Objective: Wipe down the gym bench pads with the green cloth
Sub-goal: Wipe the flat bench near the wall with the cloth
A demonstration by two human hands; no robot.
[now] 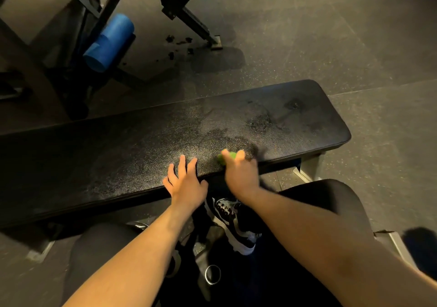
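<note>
Both forearms reach from the near edge to the black bench pad [146,141]. Left hand [185,183] lies flat on its near edge, fingers spread. Just right, the blurred right hand [240,176] grips a bunched green cloth [225,157], pressed under its fingers against the damp-streaked pad.

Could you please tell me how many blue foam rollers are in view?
1: a blue foam roller on the machine at upper left, beyond the bench pad. Others may be hidden.
</note>
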